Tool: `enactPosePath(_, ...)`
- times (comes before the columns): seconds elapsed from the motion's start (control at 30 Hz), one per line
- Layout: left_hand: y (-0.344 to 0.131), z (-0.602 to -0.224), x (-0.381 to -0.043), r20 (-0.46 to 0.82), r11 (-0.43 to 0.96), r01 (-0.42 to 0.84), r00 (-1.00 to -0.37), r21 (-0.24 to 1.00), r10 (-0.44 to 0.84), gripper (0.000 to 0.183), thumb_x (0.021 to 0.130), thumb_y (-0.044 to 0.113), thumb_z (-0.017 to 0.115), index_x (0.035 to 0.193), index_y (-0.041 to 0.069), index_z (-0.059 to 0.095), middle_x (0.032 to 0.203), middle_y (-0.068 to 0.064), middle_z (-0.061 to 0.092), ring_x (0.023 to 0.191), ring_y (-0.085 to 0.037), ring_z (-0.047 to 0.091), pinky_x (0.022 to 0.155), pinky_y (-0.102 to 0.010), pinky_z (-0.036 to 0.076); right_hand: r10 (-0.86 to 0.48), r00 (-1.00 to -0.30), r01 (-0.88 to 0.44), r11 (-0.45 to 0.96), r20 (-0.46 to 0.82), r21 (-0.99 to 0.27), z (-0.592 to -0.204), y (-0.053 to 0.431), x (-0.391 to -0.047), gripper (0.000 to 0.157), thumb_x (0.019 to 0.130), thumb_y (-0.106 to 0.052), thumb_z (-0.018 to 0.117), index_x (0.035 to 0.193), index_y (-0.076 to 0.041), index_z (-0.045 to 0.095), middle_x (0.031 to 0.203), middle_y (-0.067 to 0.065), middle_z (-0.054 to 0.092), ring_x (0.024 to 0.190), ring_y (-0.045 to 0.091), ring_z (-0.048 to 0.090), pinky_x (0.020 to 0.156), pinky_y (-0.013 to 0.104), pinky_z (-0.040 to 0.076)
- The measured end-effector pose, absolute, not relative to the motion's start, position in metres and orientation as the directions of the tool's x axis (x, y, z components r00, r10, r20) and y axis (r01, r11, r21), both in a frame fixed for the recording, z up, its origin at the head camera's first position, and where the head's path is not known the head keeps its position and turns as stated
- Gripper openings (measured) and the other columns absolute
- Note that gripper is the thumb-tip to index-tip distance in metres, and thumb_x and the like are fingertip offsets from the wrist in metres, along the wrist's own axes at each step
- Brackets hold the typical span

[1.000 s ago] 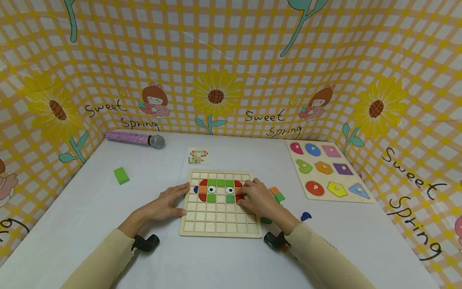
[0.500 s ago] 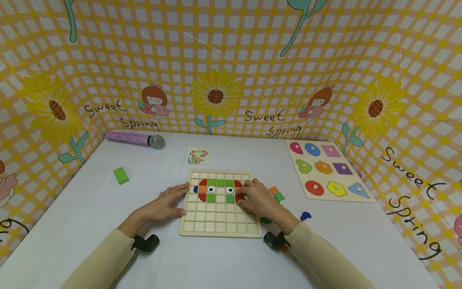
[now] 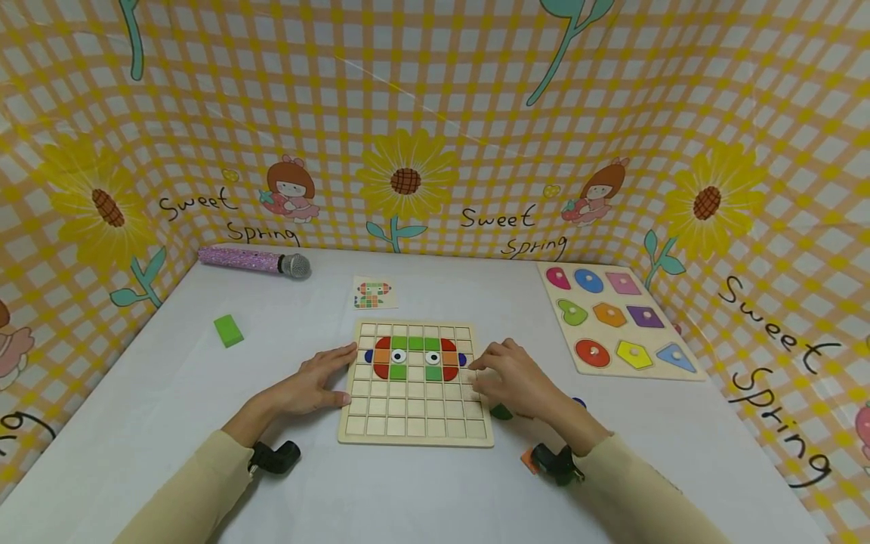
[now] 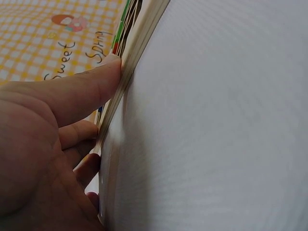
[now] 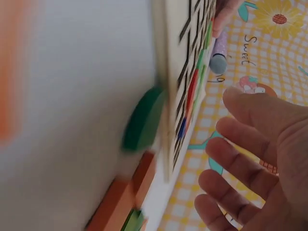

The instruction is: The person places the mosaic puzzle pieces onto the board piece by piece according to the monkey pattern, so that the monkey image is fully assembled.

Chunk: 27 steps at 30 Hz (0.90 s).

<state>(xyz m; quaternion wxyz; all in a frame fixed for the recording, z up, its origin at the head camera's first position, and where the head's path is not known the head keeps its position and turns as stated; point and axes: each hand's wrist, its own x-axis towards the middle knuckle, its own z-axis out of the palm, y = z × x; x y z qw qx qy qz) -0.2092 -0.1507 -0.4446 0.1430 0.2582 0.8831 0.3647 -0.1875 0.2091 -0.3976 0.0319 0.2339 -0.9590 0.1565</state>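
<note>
Resting at nine o'clock, my left hand (image 3: 309, 385) touches the edge of the grid board (image 3: 415, 438) with thumb and fingers, relaxed rather than gripping. The board lies flat before me. My right hand (image 3: 513, 381) is at its three o'clock edge, fingers parted and loosely bent, with nothing visible in them; whether a fingertip touches wood, I cannot tell.

The step in hand, I judge, is laying pieces in cells. To do it well, I should brace the board lightly from nine o'clock, square each piece above its cell, and press flat without nudging neighbours such as the right-hand blue piece (image 3: 462, 360). The picture card (image 3: 374, 293), at eleven o'clock, seems worth checking for position and colour.

Counting what the board bears: four red corner pieces (image 3: 451, 373), two orange squares (image 3: 382, 357), five green squares (image 3: 415, 344), two eye pieces (image 3: 398, 357) and two blue ones. Off it are one microphone (image 3: 254, 261) towards ten o'clock, one green block (image 3: 228, 331) between nine and ten, and one knob puzzle (image 3: 574, 355) with nine shapes, between two and three. Loose pieces around four o'clock are partly hidden; I cannot total them.
</note>
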Motion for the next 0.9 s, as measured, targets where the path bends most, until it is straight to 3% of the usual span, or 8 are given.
enactPosePath(0.57, -0.151, -0.444, -0.208, -0.061, 0.595, 0.347, -0.828, 0.725, 0.557, 0.078, 0.085, 0.026, 0.068, 0.148, 0.005, 0.027, 0.159, -0.012, 0.017, 0.144, -0.042, 0.011, 0.112, -0.065, 0.007, -0.616, -0.777, -0.629, 0.756, 0.127, -0.178, -0.405, 0.259, -0.166, 0.027, 0.077, -0.011, 0.072, 0.103, -0.017, 0.072, 0.099, -0.006, 0.064, 0.094, 0.011, 0.042, 0.077, 0.028, 0.04)
enactPosePath(0.9, -0.151, -0.445, -0.209, -0.059, 0.595, 0.355, -0.824, 0.721, 0.563, 0.078, 0.085, 0.028, 0.068, 0.148, 0.005, 0.028, 0.159, -0.011, 0.017, 0.144, -0.041, 0.011, 0.111, -0.065, 0.007, -0.645, -0.751, -0.661, 0.736, 0.145, -0.149, -0.408, 0.259, -0.169, 0.024, 0.078, -0.016, 0.075, 0.102, -0.019, 0.072, 0.097, -0.006, 0.062, 0.094, 0.011, 0.041, 0.076, 0.028, 0.038)
